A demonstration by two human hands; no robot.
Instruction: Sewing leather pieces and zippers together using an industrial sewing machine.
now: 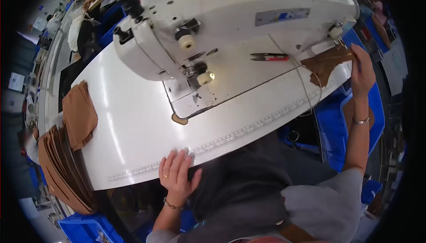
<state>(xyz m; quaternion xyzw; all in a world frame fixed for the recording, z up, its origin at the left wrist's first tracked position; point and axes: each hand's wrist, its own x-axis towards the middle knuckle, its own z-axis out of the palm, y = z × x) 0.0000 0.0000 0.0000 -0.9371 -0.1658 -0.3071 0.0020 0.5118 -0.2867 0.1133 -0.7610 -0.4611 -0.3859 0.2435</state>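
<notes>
My left hand (177, 172) rests at the front edge of the white sewing table, fingers stretched out over the printed ruler strip (239, 137) and nothing in it. At the far right, my right hand (363, 72) grips the outer end of an irregular brown leather piece (326, 65) lying on the table's right end; its fingertips are partly hidden. A white industrial sewing machine (239, 25) stands across the table, its small lamp lit by the needle area. Thread snips (270, 57) with a red handle lie under the machine's arm.
Brown leather pieces (80, 114) lie at the table's left edge, beside a thick stack of brown panels (62, 172). A blue bin (333, 127) stands below the right end, another blue bin (91, 227) at lower left. A loose cord (320, 90) hangs over the front edge.
</notes>
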